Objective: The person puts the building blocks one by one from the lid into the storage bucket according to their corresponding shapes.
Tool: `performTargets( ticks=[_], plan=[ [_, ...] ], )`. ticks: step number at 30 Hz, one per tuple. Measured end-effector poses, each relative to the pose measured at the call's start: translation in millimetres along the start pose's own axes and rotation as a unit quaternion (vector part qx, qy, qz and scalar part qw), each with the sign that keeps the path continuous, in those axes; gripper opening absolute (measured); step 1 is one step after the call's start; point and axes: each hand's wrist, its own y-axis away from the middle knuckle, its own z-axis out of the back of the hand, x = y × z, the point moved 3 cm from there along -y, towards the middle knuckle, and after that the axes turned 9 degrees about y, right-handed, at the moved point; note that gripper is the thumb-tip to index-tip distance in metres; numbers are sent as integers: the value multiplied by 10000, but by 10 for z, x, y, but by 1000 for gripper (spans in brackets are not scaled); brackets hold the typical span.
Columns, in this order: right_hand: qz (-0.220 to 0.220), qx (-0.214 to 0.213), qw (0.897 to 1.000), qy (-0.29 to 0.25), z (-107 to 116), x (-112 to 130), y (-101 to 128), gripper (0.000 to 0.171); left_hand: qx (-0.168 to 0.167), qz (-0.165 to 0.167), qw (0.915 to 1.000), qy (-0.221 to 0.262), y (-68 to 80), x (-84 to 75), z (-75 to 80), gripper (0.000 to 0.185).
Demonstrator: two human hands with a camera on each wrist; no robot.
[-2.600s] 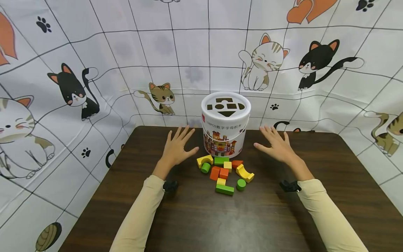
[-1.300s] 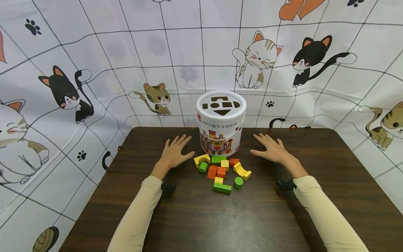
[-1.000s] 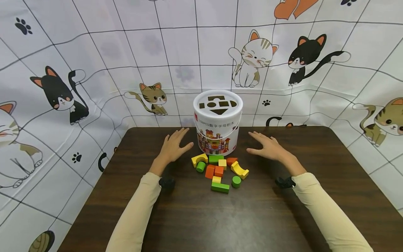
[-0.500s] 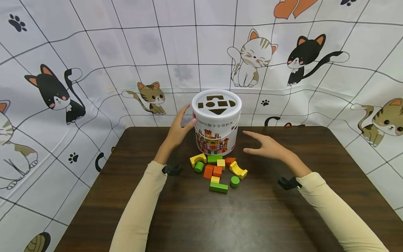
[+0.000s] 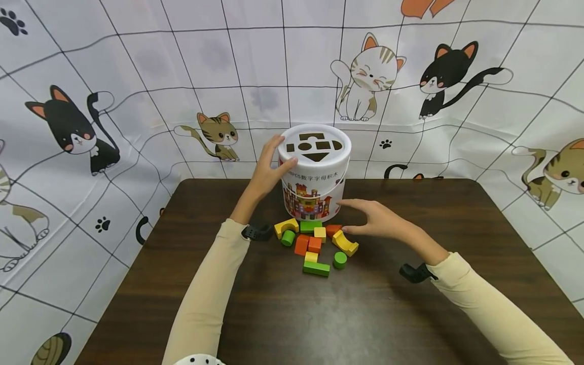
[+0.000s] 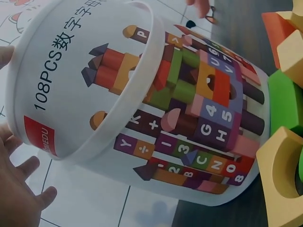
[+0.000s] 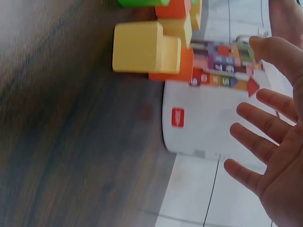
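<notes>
A white bucket point(image 5: 315, 178) with a printed castle and shape holes in its lid point(image 5: 338, 156) stands upright at the table's back. My left hand point(image 5: 266, 172) is at its upper left, thumb over the lid's front rim and index finger at the side. In the left wrist view, the other fingers point(image 6: 29, 166) spread beside the bucket. My right hand point(image 5: 380, 219) hovers low at the bucket's right, holding nothing, its fingers spread in the right wrist view. Its thumb is close to a yellow arch block point(image 5: 344, 244) and an orange-red block point(image 5: 333, 230).
Several blocks lie before the bucket, among them another yellow arch block point(image 5: 286, 226), a green cylinder point(image 5: 339, 260), a long green block point(image 5: 316, 268) and a red block point(image 5: 301, 244). The dark wooden table point(image 5: 388, 324) backs onto a cat-print sheet point(image 5: 260, 66).
My left hand has risen from beside the blocks to the bucket's lid. The right hand has moved left, closer to the bucket and blocks. The bucket and blocks keep their places.
</notes>
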Motion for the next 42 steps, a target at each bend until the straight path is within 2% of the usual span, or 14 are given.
performTargets(
  ticks=[13, 19, 23, 26, 33, 37, 42],
  plan=[
    [684, 165, 9974, 132, -314, 266, -154, 59, 92, 108, 9997, 179, -35, 38, 22, 90],
    [1123, 258, 9931, 199, -487, 377, -223, 54, 90, 140, 9997, 204, -39, 35, 21, 89],
    [1413, 198, 9887, 470, -583, 448, -265, 53, 82, 159, 9996, 228, -26, 31, 21, 87],
    [1483, 214, 9858, 765, -635, 474, -305, 52, 77, 196, 9995, 220, -23, 27, 22, 85],
    [1335, 415, 9822, 1252, -663, 525, -351, 50, 82, 213, 9995, 229, -26, 23, 13, 84],
    [1402, 459, 9803, 1317, -697, 526, -369, 46, 86, 223, 9995, 228, -27, 30, 10, 84],
    [1569, 280, 9774, 1385, -702, 552, -367, 41, 68, 207, 9995, 245, -27, 42, 15, 84]
  ],
)
